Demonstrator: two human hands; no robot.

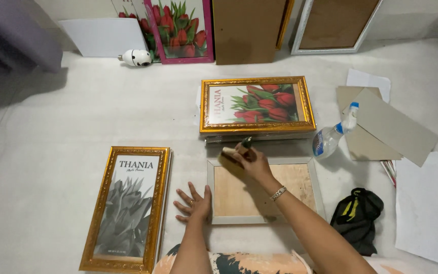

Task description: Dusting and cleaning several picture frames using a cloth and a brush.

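Observation:
A silver-grey frame point(318, 183) lies face down on the floor before me, its brown backing board up. My left hand point(193, 203) rests flat, fingers spread, against the frame's left edge. My right hand point(249, 161) is over the frame's upper left corner, shut on a small tool point(244, 143) with a dark tip and a pale handle end. Just beyond it lies a stack of gold frames point(257, 104) with a red tulip picture on top.
A gold frame with a grey tulip print point(128, 205) lies at left. A spray bottle point(333, 134), cardboard sheets point(391, 124), white papers point(424, 203) and a black bag point(357, 215) are at right. More frames point(181, 30) and a small white camera-like device point(137, 57) stand by the wall.

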